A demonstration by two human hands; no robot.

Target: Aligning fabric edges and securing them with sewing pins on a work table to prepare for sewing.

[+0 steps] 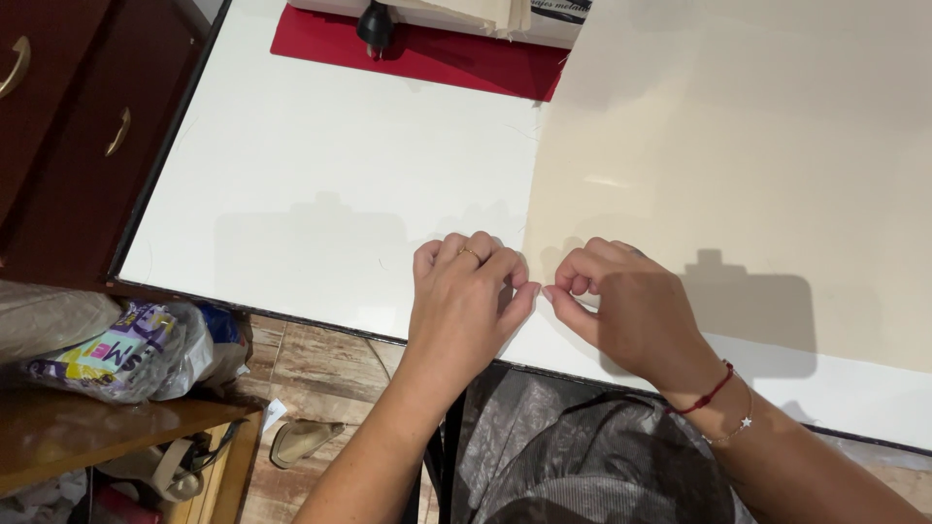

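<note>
**Two hands pinch together at the corner of a cream cloth**

The left hand (464, 296) and the right hand (621, 306) meet over the near edge of a white table (320, 194), their fingertips almost touching. Both are curled closed, thumb pressed against forefinger in a fine pinch. What sits between the fingertips is too small to make out; it may be a thread or the cloth's edge, and I cannot tell which. The left hand wears a gold ring (470, 254). The right wrist carries a red cord bracelet (707, 396) and a thin chain with a star charm (746, 421).

A large sheet of cream fabric (738, 165) covers the right side of the table, and its near left corner lies just beside the two hands, under the right hand's knuckles. The hands and the head camera cast soft shadows on the table and the fabric.

At the far edge of the table a red mat (437, 53) lies under a pale machine base, with a black knob (375, 24) above it. To the left stands a dark wooden cabinet (68, 146) with brass handles. Lower left, a wooden shelf (107, 422) holds crumpled plastic bags (126, 349). A sandal (303, 439) lies on the wood-look floor below. Grey pleated fabric (582, 456) covers the person's lap.
</note>
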